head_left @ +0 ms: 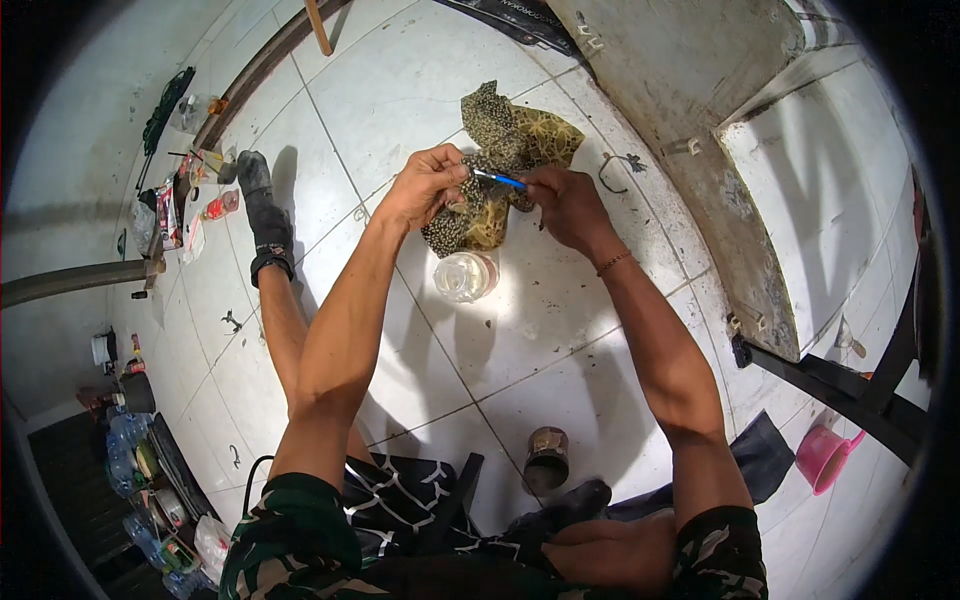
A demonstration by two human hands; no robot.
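The right grip (565, 200) is closed around a slim blue tool (508, 181), pen-like with a silvery front end that points across toward the left grip (428, 188). The left grip is pinched shut, seemingly on a fold of the patterned cloth (548, 137); whether its fingertips also touch the tool's tip is too small to tell. The cloth lies bunched between and beyond both grips, spreading over the tiled floor (520, 345). It should handle as light and limp, so a pinch close to the working spot would keep it taut better than one far out. The tool looks light, stiff and perhaps a little slippery, best taken by its blue shaft. Just nearer than the left grip, a clear plastic jar (462, 278) looks thin-walled and easily tipped; its body is the place to hold. As for writing, pale lettering runs along a black item (532, 22) well beyond the grips; no marking can be read on the tool.
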